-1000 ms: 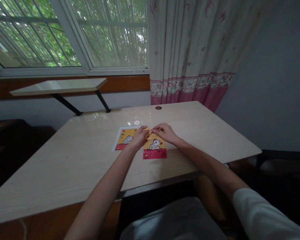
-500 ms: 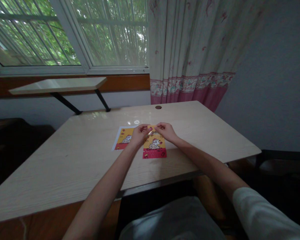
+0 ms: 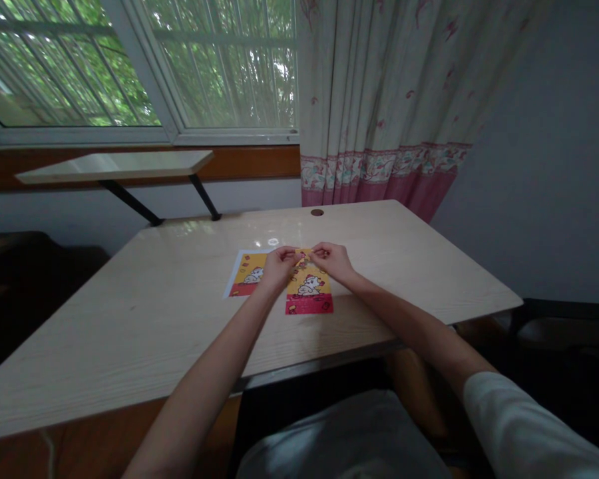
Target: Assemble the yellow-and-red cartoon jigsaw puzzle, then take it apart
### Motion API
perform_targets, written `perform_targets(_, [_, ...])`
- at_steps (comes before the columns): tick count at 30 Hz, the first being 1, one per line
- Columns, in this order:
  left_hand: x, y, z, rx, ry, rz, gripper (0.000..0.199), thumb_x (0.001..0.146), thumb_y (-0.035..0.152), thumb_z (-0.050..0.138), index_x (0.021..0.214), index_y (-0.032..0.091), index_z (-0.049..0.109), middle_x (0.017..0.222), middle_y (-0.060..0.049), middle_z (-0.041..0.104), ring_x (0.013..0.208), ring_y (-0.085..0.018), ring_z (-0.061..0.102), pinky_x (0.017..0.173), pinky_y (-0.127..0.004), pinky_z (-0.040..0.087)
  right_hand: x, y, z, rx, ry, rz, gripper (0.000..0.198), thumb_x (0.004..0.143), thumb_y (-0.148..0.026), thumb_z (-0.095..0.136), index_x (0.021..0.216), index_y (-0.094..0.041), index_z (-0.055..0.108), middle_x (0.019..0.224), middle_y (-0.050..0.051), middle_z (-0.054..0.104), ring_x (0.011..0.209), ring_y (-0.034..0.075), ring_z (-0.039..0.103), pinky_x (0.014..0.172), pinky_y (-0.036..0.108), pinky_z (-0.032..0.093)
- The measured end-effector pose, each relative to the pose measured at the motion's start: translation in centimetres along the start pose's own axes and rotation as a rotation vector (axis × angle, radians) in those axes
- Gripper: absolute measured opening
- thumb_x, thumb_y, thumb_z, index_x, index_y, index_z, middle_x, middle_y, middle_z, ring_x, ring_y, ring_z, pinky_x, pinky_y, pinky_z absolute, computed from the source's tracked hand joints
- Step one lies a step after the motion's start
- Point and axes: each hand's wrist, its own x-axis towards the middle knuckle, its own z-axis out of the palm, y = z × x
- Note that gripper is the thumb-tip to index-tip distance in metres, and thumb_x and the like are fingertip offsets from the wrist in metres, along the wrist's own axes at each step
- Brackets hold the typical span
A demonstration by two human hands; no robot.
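A yellow and red jigsaw puzzle [image 3: 309, 304] with a white cartoon animal lies on the table. At its far edge, a small yellow section of puzzle pieces [image 3: 304, 253] spans the space between my hands. My left hand [image 3: 278, 265] pinches the section's left end, and my right hand [image 3: 333, 261] pinches its right end, fingers closed. The section's near side meets or overlaps the puzzle's uneven upper edge; whether they interlock I cannot tell. Left of the puzzle is a printed picture sheet [image 3: 248, 274] with the same design, partly covered by my left hand.
The pale wooden table [image 3: 180, 326] has a round cable hole [image 3: 317, 213] near its back edge. A raised shelf [image 3: 120, 166] on black supports stands at the back left. Behind are a barred window [image 3: 224, 66] and a patterned curtain [image 3: 379, 100].
The yellow section has come nearer the puzzle's upper edge, and the gap between them looks smaller. Both hands keep their pinch with only slight movement.
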Motion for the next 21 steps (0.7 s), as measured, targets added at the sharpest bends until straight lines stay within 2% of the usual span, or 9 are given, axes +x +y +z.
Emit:
perform_targets(3, [0.1, -0.1, 0.0, 0.002, 0.006, 0.021, 0.038, 0.045, 0.034, 0.086, 0.071, 0.013, 0.067, 0.061, -0.001, 0.064, 0.054, -0.012, 0.058, 0.055, -0.024, 0.047, 0.0, 0.1, 0.0, -0.002, 0.022, -0.014, 0.021, 0.066, -0.033, 0.066, 0.080, -0.018, 0.066, 0.067, 0.002, 0.066, 0.060, 0.013, 0.060, 0.060, 0.025, 0.047])
perform_targets(9, [-0.2, 0.5, 0.2, -0.266, -0.033, -0.143, 0.035, 0.044, 0.023, 0.087, 0.074, 0.013, 0.070, 0.071, -0.003, 0.070, 0.062, -0.013, 0.062, 0.062, -0.024, 0.052, 1.3, 0.9, -0.2, 0.269, -0.024, 0.093, 0.030, 0.063, -0.043, 0.069, 0.077, -0.017, 0.063, 0.061, 0.000, 0.063, 0.056, 0.011, 0.057, 0.055, 0.022, 0.042])
perform_targets(11, [-0.2, 0.7, 0.2, -0.318, -0.049, -0.166, 0.033, 0.045, 0.018, 0.085, 0.075, 0.013, 0.071, 0.072, -0.004, 0.070, 0.063, -0.012, 0.063, 0.064, -0.023, 0.051, 1.5, 1.2, -0.4, 0.281, -0.019, 0.096, 0.029, 0.064, -0.041, 0.069, 0.077, -0.017, 0.063, 0.062, 0.000, 0.063, 0.057, 0.011, 0.057, 0.055, 0.021, 0.043])
perform_targets(13, [-0.3, 0.7, 0.2, -0.321, -0.042, -0.160, 0.032, 0.046, 0.015, 0.084, 0.075, 0.013, 0.071, 0.071, -0.003, 0.070, 0.063, -0.011, 0.062, 0.065, -0.022, 0.051, 1.4, 1.3, -0.6, 0.176, -0.005, 0.061, 0.023, 0.067, -0.037, 0.066, 0.079, -0.017, 0.064, 0.062, -0.001, 0.063, 0.057, 0.011, 0.058, 0.056, 0.022, 0.043])
perform_targets(17, [-0.1, 0.5, 0.2, -0.256, 0.038, -0.133, 0.031, 0.044, 0.015, 0.083, 0.072, 0.013, 0.071, 0.066, -0.002, 0.069, 0.059, -0.010, 0.059, 0.060, -0.022, 0.048, 0.9, 1.2, -1.0, -0.182, 0.008, -0.037, 0.013, 0.074, -0.026, 0.060, 0.081, -0.018, 0.068, 0.066, -0.001, 0.065, 0.061, 0.011, 0.059, 0.060, 0.022, 0.044])
perform_targets(21, [0.2, 0.3, 0.0, -0.135, 0.099, -0.099, 0.035, 0.041, 0.023, 0.085, 0.071, 0.012, 0.069, 0.062, -0.002, 0.067, 0.056, -0.011, 0.058, 0.058, -0.023, 0.048, 0.9, 1.3, -1.1, -0.307, -0.028, -0.058, 0.014, 0.075, -0.018, 0.057, 0.084, -0.017, 0.069, 0.067, -0.001, 0.065, 0.062, 0.011, 0.059, 0.060, 0.020, 0.044])
